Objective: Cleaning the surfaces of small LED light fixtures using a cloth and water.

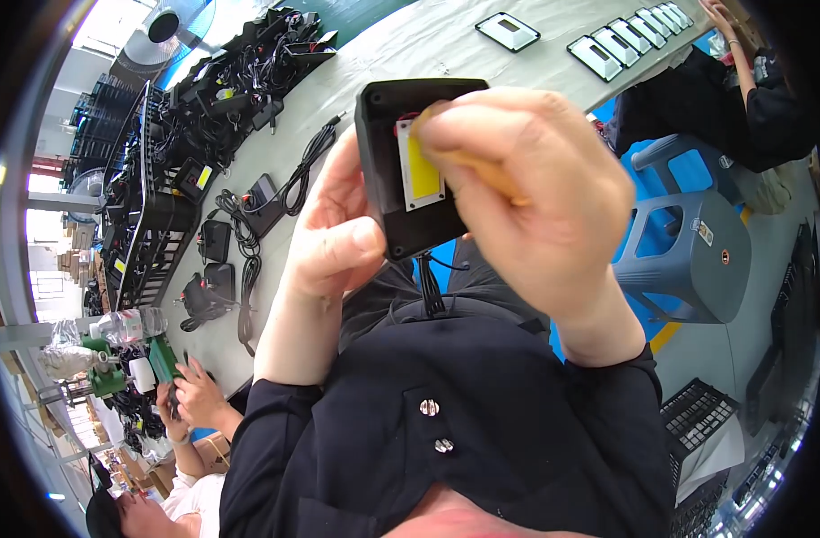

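Right hand is hovering closest to the lens, bent in over an open black housing, and it's pinching a tan-orange scrap that's looking like cloth, though motion blur is making it hard to be sure. Left hand is gripping that same housing from its own side, thumb pressing on the near edge while the other fingers are wrapping around behind. So the housing is sitting up in the air between both hands, open face tilting toward the camera. Inside it, a yellow panel with a pale border is lying flat, a bit of red is peeking out near its top, and the right fingertips are covering its upper corner. Dark leads are dangling just below the hands.

Pose-wise, both forearms are coming up from the person's body, and the right wrist is curling inward.

Off to the left of the left hand, a slatted black basket is holding black units, and a tangled heap of black cables is piling up just beyond it. Between basket and left hand, a looped cord is resting on the pale tabletop. Well beyond the right hand, a row of black-rimmed white units is lining the far edge.
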